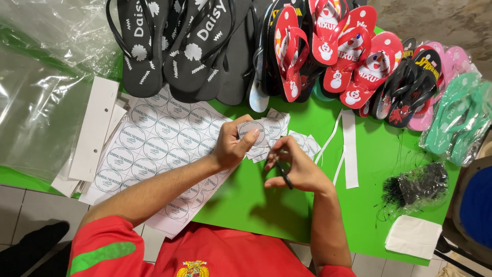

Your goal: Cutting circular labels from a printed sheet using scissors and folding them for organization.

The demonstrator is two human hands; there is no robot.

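So far, your left hand (230, 149) pinches one round label (252, 132) while your right hand (297, 166) closes on scissors (283, 174) mid-worktop; a small pile of cut labels (287, 134) is done, and the printed sheet (154, 149) at the left edge remains largely uncut.

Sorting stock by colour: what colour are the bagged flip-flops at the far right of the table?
Mint green flip-flops, seen clearly in the head view.

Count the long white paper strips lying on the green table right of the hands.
2: a wide strip right of the right hand, and a thin one just left of it. Others may lie hidden.
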